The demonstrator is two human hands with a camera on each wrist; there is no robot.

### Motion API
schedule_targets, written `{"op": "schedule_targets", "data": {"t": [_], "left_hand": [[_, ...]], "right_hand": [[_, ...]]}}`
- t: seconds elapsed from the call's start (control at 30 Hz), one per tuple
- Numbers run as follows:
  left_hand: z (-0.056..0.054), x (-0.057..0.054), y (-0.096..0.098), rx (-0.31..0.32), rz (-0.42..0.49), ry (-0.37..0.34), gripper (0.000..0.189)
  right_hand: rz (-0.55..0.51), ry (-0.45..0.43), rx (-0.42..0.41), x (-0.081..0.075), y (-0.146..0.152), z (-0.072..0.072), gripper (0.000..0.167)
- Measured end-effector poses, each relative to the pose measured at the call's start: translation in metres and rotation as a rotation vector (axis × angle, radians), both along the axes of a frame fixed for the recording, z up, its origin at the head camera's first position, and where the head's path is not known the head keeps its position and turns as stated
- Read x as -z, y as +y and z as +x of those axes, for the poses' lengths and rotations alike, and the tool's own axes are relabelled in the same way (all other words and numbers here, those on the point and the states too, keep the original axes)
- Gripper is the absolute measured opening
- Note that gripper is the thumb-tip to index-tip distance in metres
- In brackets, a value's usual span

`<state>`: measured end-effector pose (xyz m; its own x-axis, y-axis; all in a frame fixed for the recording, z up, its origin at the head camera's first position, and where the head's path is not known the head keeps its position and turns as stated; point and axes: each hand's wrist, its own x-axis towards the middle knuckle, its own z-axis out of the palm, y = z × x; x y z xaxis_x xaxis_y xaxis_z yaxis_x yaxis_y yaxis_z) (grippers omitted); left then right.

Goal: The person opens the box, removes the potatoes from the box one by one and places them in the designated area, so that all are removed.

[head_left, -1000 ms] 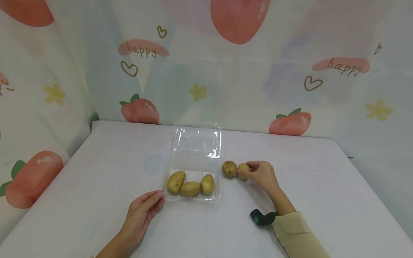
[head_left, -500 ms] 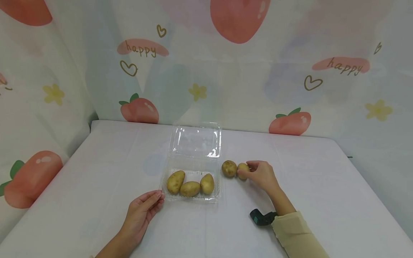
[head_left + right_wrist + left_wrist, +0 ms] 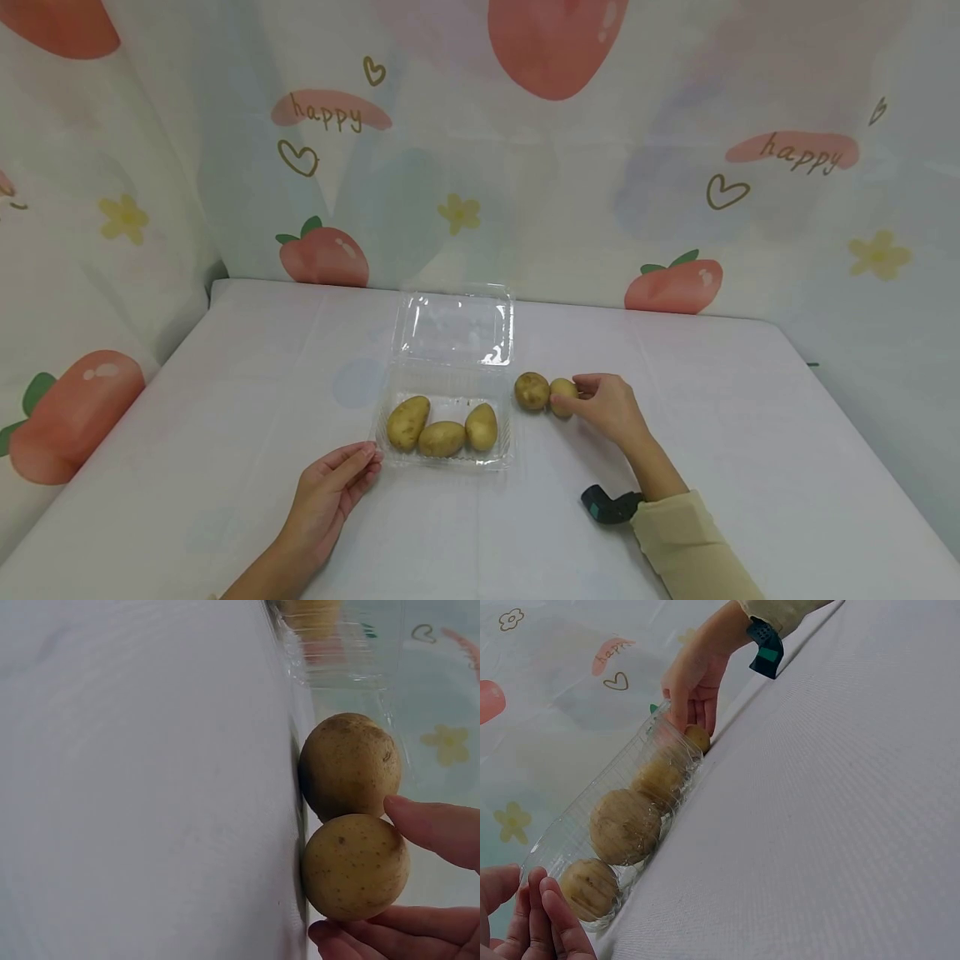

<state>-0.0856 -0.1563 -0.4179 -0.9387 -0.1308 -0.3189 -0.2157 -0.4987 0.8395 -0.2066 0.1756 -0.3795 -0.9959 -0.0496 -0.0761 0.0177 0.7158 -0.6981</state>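
In the head view, an open clear plastic clamshell container lies on the table with three potatoes inside: a long one at left, one in the middle and one at right. My left hand pinches the container's front left corner between thumb and fingers. To the right of the container, my right hand has thumb and fingers around a small round potato. That potato sits right against a larger potato, which is beside the container's wall.
The hinged lid lies folded back behind the base. A white cloth covers the table, and a printed curtain hangs along its back edge. A dark strap-like device sits at the right wrist, by the beige sleeve.
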Motion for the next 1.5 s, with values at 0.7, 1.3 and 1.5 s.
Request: {"op": "schedule_targets", "data": {"t": [0.7,1.3,1.5], "left_hand": [[0.0,0.0,0.0,-0.003,0.005,0.004,0.008],[0.0,0.001,0.001,-0.005,0.007,0.004,0.008],[-0.001,0.001,0.001,-0.002,-0.001,0.0,0.009]], "right_hand": [[-0.006,0.086,-0.032,-0.012,0.001,0.005,0.057],[-0.042,0.158,-0.064,-0.028,-0.017,0.018,0.051],[-0.077,0.158,-0.095,-0.031,-0.025,0.023,0.054]]}}
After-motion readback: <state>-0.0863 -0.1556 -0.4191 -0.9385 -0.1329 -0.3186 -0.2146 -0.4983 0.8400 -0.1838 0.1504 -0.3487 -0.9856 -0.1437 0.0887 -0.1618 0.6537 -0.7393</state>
